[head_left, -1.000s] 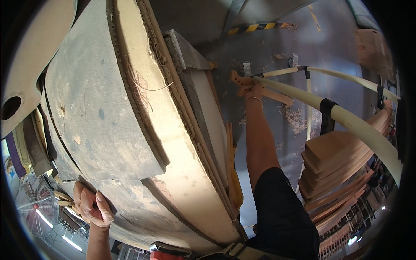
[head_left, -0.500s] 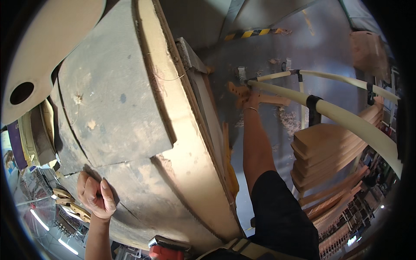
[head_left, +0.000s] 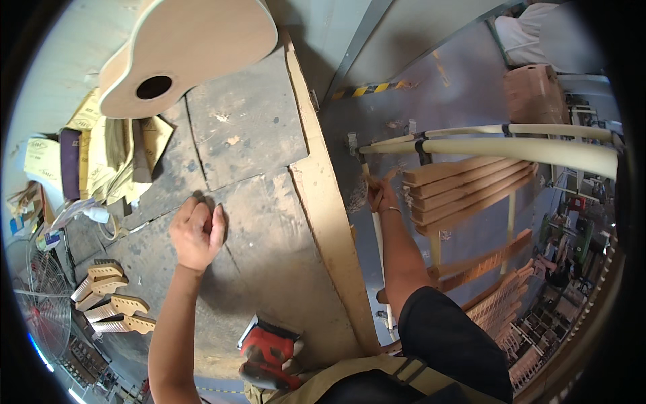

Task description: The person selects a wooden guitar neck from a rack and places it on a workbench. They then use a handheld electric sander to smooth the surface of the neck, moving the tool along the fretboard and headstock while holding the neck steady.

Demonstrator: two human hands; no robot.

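My left hand (head_left: 198, 236) rests on the worn grey mat (head_left: 242, 114) of the bench, fingers curled in with nothing visible in them. My right hand (head_left: 383, 200) reaches down beyond the bench edge, closed on a wooden neck (head_left: 391, 175), mostly hidden behind the hand and beside a pale-tube rack (head_left: 498, 151). A red-and-black sander (head_left: 266, 350) lies near my body. An unfinished guitar body (head_left: 182, 47) lies at the bench's far end.
Sandpaper sheets (head_left: 108, 161) pile at the left, above several guitar necks (head_left: 114, 286). A wire fan (head_left: 40, 303) stands at far left. Stacked wooden pieces (head_left: 457, 188) sit on the rack. Wood shavings and striped tape (head_left: 370, 89) are on the floor. A cardboard box (head_left: 531, 94) is farther back.
The view has swung, showing more of the bench. My left hand appears higher and farther right. The wooden neck in my right hand is now turned more upright and mostly hidden.
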